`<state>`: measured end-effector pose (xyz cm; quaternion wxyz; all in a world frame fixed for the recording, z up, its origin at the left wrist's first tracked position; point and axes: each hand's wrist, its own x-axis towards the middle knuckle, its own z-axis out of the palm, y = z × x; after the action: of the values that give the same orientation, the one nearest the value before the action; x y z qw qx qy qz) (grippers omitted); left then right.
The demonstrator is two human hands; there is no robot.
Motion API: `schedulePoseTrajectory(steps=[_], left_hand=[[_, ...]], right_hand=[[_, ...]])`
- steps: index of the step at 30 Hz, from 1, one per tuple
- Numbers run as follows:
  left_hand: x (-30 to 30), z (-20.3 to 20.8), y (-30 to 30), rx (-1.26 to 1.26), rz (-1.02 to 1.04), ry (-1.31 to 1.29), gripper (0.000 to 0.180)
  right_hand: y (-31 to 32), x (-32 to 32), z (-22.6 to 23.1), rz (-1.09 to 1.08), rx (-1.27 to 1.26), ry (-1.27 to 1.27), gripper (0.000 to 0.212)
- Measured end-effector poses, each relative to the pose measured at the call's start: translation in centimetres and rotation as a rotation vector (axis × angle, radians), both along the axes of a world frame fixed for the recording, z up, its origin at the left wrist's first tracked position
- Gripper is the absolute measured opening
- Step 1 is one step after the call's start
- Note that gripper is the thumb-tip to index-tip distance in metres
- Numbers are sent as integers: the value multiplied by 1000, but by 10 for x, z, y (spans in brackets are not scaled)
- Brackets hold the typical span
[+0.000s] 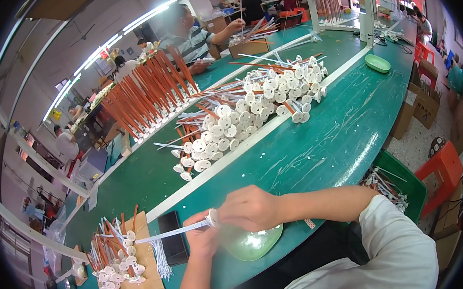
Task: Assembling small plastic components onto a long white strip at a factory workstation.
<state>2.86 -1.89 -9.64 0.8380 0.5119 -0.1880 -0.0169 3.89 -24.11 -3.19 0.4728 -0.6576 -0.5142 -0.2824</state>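
Note:
My left hand (202, 235) is closed round a long white strip with a round white disc (213, 217) at its end. The strip (174, 232) points out to the left. Fingers bent and pressed together, my right hand (251, 207) meets the disc from the right; what it pinches is hidden. Just below both hands a shallow light-green dish (254, 246) rests on the green table (305, 166). Left of my left hand lie a flat black case (173, 238) and a bundle of thin white strands (161, 260).
A large heap of white discs on brown and white strips (227, 128) covers the table ahead. More lie on cardboard (148, 262) at lower left. Brown strips stand upright in a rack (143, 95). Across the table a person (193, 40) works. A red stool (441, 172) stands right.

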Motion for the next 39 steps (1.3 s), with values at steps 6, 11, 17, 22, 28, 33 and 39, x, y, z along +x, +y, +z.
schedulePoseTrajectory(steps=[6, 11, 17, 22, 28, 33, 39], left_hand=[[-4, -8, -7, 13, 150, 1, 36], [-1, -1, -4, 105, 180, 8, 36], [0, 13, -4, 118, 160, -42, 29], [2, 94, 51, 639, 160, 58, 24], [5, 185, 181, 1380, 564, 182, 21], [-40, 199, 292, 1865, 695, 525, 31], [-40, 175, 288, 1936, 598, 870, 40]], right_hand=[[10, -5, -7, -104, 110, -118, 27], [13, -4, -14, -210, 82, -130, 22], [9, 4, -20, -130, 50, -77, 24], [16, 15, -17, -278, 157, -16, 28], [-23, 59, -41, -416, -42, -14, 7], [-13, 48, -26, -342, -61, -28, 6], [-12, 39, -31, -360, -99, -65, 14]])
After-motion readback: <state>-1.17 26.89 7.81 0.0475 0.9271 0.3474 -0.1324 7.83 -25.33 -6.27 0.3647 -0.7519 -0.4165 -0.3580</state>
